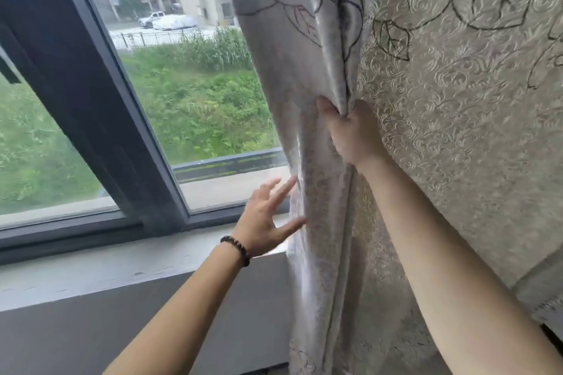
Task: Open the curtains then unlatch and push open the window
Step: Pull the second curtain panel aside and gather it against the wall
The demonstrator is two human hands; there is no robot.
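Observation:
A pale beige curtain (451, 106) with embossed swirls and dark leaf outlines hangs over the right half of the view. My right hand (350, 131) is shut on a bunched fold of it at mid height. My left hand (268, 219), with a dark bead bracelet on the wrist, is open with fingers spread, its fingertips touching the curtain's left edge lower down. The dark grey window frame (100, 119) stands uncovered to the left, its glass showing grass and buildings outside. No latch is visible.
A grey windowsill (100, 271) runs below the frame, with a grey wall under it. Another grey surface (542, 286) shows past the curtain's lower right edge.

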